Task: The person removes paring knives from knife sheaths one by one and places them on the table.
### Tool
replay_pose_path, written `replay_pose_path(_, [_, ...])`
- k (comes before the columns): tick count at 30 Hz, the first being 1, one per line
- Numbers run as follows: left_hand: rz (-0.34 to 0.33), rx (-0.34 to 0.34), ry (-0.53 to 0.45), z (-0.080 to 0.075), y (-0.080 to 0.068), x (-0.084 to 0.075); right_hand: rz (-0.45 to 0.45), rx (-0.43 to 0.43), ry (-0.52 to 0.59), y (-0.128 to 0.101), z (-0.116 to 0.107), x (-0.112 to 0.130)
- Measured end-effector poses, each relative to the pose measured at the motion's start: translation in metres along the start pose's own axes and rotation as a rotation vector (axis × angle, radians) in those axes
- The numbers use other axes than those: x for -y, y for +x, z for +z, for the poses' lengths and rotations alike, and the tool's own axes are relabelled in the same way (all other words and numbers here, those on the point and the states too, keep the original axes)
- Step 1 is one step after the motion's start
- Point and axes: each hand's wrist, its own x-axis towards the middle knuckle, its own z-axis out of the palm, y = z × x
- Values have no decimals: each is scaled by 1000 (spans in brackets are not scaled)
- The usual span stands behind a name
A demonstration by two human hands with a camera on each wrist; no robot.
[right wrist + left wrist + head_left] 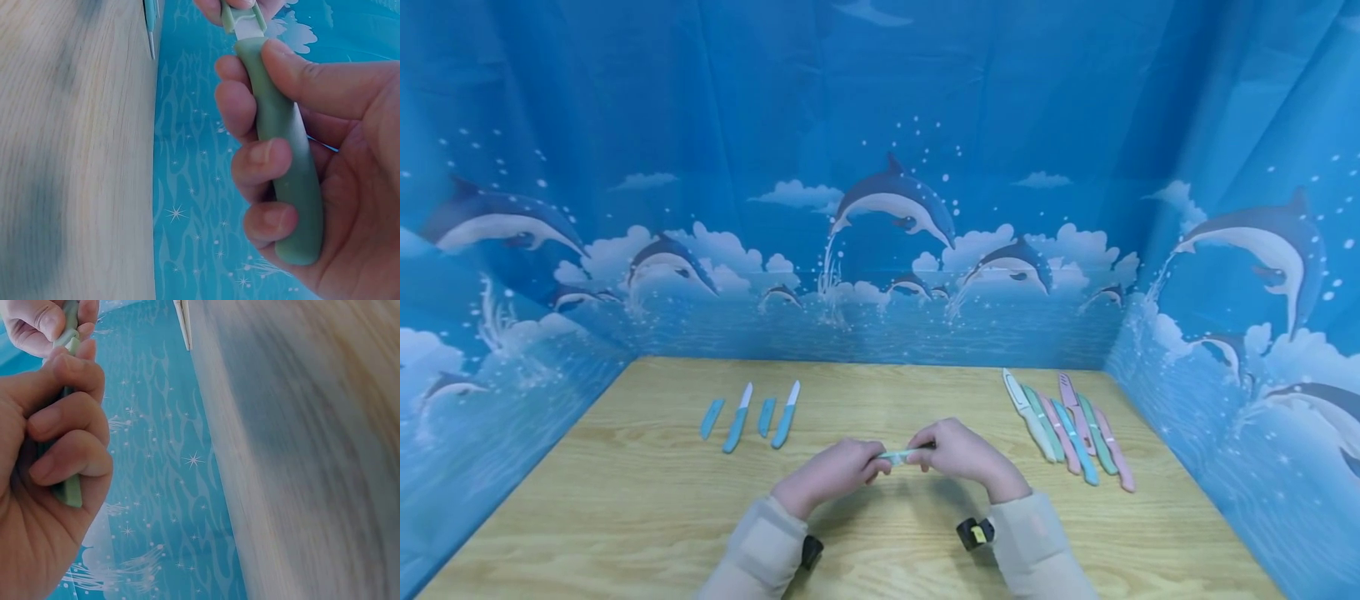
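My right hand (958, 454) grips the green handle of a knife (284, 144), with the fingers curled around it and the thumb along its top end. My left hand (838, 471) holds a green blade sheath (74, 492) in curled fingers. Both hands are close together above the middle of the table. In the right wrist view a short stretch of pale blade (250, 28) shows between handle and sheath mouth; the rest of the blade is hidden inside the sheath.
On the left of the wooden table (625, 500) lie two blue knives (737, 427) with bare blades, beside two blue sheaths (711, 418). Several white, green, pink and blue knives (1078, 437) lie in a cluster at right. A dolphin-print curtain (895, 100) surrounds the table's back and sides.
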Motion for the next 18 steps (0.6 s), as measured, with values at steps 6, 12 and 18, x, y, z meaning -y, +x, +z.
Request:
replay_pose_path(6, [15, 2, 25, 0, 1, 1, -4, 3, 6, 0, 0, -1])
replay_pose_path(12, [9, 0, 13, 0, 1, 1, -9, 8, 21, -1, -2, -1])
replay_pose_path(18, [2, -2, 14, 0, 1, 2, -7, 9, 10, -2, -3, 1])
